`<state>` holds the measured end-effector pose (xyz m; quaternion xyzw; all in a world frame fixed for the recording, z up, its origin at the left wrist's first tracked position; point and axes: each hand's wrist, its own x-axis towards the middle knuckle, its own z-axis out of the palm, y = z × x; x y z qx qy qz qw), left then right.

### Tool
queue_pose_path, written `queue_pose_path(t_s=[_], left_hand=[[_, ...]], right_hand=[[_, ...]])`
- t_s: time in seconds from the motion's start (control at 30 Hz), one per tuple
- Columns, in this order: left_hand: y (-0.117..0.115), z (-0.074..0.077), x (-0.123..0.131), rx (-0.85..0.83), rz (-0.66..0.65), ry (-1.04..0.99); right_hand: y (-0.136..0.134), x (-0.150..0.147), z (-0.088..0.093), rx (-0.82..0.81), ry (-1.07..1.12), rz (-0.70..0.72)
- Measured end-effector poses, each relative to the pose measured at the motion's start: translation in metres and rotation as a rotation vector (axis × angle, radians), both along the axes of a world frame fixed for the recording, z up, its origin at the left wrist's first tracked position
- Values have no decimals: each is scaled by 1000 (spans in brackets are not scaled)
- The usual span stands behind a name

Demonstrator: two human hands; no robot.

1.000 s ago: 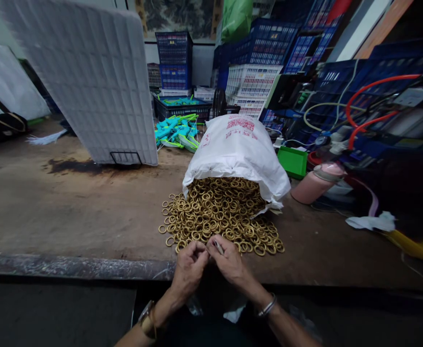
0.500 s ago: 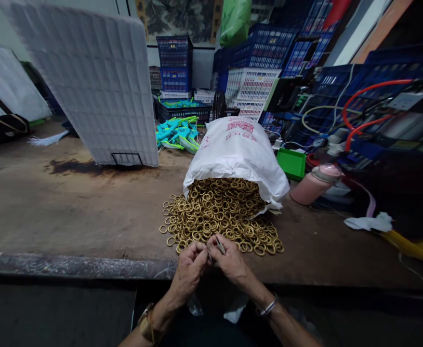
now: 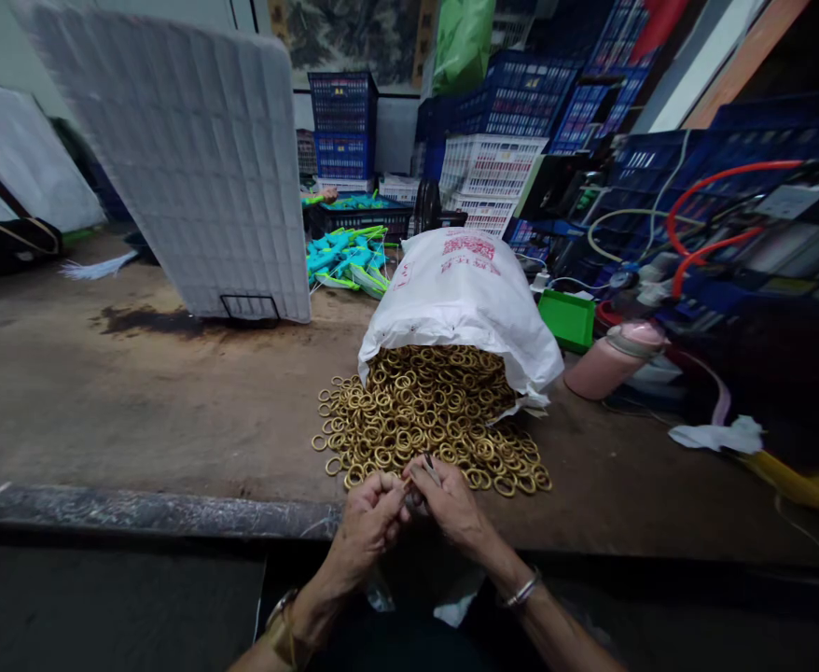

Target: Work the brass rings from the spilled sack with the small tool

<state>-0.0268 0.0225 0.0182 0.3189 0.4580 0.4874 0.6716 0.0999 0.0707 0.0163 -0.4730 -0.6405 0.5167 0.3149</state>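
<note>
- Bracelet (image 3: 521,590) on the right wrist; a gold-coloured band (image 3: 284,630) on the left.
- Left hand (image 3: 369,518): curled closed, thumb pressed towards the forefinger in a pinch. Whatever is between the fingertips is too small to tell.
- Right hand (image 3: 451,509): closed around a slim metal tool (image 3: 432,469), dark-tipped and angled up between thumb and fingers. Its fingertips meet those of the left hand, or very nearly.
- Worktop (image 3: 172,411): brown, with a worn, scuffed front edge; both hands are at this edge.
- Gold-coloured rings (image 3: 416,420): a loose heap just beyond the hands, spilling from the sack's mouth, a few lying apart at the left.
- White sack (image 3: 455,289): on its side, open end towards the person, red print on top.
- Pink bottle (image 3: 609,364): tilted, right of the sack, near a shallow green tray (image 3: 567,320).
- White ribbed panel (image 3: 200,168): leaning, at the left, a black wire stand (image 3: 250,306) at its foot.
- Turquoise and lime pieces (image 3: 350,252): piled behind the sack, left of it.
- Black crate (image 3: 364,222): more such pieces inside, with a co-worker's hand (image 3: 327,194) above.
- Blue crates (image 3: 343,121) and white crates (image 3: 490,166): stacked at the back.
- Framed picture (image 3: 353,42): on the wall.
</note>
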Motion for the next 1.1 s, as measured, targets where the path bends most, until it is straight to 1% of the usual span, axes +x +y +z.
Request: queue_pose_path(t_s=[0.1,0.17,0.23,0.33,0.4,0.53,0.67,0.73,0.77,0.83,0.93,1.03,1.1], left_hand=[[1,1,0,-25,53,15],[2,3,0,-29,93,27],[2,5,1,-20,118,29],[2,7,2,-6,123,34],[1,5,2,9,118,44],[-3,-1,-4,16,75,22],[-21,1,-16,-35,14,-51],[-33,1,-23,-63,-37,-114],[-38,-1,-28,-83,-42,-157],[-44,-6,-37,-123,13,-241],[-46,-18,-53,-178,165,-315],[-43,-28,-66,-226,292,-377],[-41,-31,-72,-247,344,-431]], right_hand=[[-2,2,-2,160,-171,3],[-4,3,-3,260,-321,51],[-7,4,-4,322,-464,116],[-10,4,-4,359,-635,173],[-12,4,-3,375,-716,198],[-12,0,-3,402,-849,193],[-5,-7,-6,390,-963,156],[-1,-10,-8,386,-982,130],[0,-11,-8,399,-976,124],[1,-15,-9,450,-932,144],[-1,-28,-8,515,-867,188],[-3,-45,-7,523,-872,209],[-2,-56,-7,509,-902,233]])
